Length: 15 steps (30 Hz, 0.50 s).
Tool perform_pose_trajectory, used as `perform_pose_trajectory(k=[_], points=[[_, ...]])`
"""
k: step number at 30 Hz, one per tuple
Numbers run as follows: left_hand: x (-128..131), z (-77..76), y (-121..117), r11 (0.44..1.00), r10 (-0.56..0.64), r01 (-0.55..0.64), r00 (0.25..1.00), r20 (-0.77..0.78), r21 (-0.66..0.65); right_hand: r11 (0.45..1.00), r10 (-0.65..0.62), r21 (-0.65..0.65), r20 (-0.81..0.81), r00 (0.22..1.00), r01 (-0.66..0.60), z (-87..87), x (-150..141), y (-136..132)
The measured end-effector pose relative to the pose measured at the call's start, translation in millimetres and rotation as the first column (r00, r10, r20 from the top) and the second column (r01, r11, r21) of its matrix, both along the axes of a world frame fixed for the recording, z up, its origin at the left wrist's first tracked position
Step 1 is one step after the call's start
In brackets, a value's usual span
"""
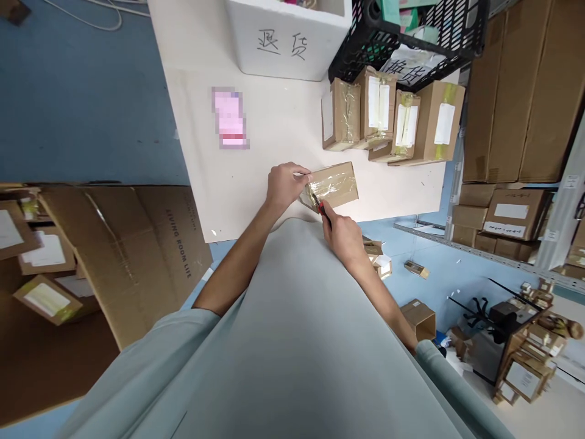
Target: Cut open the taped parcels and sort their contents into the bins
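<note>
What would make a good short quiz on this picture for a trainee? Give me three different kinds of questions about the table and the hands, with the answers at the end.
1. Which hand holds the slim black-and-red cutter against the small, taped, brown cardboard box?

2. True or false: as the camera sees it, the white box with black handwriting stands left of the black plastic lattice crate.

3. Where does the pink, pixelated rectangle lie?
A) Inside the crate
B) On the white tabletop
C) On the blue floor

Key:
1. The right hand.
2. True.
3. B.
</note>
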<state>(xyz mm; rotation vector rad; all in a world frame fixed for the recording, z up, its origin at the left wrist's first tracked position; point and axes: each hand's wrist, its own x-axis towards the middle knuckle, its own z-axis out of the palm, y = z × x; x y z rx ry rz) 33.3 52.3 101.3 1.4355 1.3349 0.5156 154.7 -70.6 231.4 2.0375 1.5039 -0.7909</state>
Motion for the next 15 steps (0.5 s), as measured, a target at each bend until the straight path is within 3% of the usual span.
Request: perform_pose_trajectory(k=[8, 15], points=[[1.1, 4.4, -11.8, 1.0, 0.022, -0.022, 1.0, -0.001, -0.01, 0.996, -0.022, -0.081, 0.028, 0.999, 0.024, 5.1, -2.6, -19.2], [-3.6, -4.2, -13.4, 1.0, 0.001, -0.001, 1.0, 0.007, 0.011, 0.998, -0.032, 0.057, -0.093, 0.995, 0.038, 20.9, 20.3, -30.6]])
